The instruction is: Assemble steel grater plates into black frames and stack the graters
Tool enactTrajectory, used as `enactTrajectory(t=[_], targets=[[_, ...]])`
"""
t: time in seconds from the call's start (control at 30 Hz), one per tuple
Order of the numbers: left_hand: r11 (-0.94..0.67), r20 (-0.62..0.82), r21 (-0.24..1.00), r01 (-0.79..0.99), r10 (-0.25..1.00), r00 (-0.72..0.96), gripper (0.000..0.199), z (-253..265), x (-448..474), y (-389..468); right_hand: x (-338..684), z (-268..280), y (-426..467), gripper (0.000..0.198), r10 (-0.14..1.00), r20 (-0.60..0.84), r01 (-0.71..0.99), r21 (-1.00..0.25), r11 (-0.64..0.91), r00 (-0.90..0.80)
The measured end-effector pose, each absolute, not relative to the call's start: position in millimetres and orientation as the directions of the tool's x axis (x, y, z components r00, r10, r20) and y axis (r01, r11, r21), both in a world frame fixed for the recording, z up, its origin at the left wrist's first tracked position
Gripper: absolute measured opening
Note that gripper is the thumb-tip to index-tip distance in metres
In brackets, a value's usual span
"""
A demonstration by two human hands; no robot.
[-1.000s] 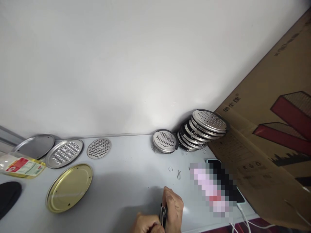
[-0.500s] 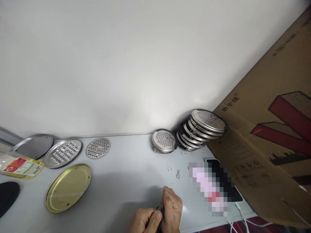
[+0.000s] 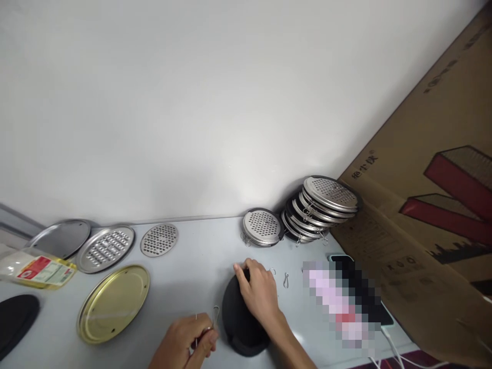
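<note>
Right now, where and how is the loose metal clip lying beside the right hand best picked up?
Probably across its slim middle, pinched from above: the clip lies flat and narrow on the table. Coming down from its right seems easier, as the right hand is close on its left.

Diffuse light brightened the wall (image 3: 234, 123); shadow and glare marked the table (image 3: 192, 287); the cardboard box (image 3: 423, 230) appeared dimmer; mosaic pixelation partly obscured the phone (image 3: 385, 316).
</note>
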State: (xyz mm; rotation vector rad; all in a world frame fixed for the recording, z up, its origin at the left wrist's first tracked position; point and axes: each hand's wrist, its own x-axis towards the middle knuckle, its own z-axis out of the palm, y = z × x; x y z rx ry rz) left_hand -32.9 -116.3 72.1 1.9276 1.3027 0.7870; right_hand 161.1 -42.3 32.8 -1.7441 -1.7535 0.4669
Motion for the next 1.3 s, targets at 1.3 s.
enactTrajectory(t=[1.3], targets=[[-0.581,0.544,0.715,0.388,0.812,0.212,0.016,75,-4,-110,157,73,-107,0.016,0.995,0.086,-0.128,-0.989,0.08,-0.047]])
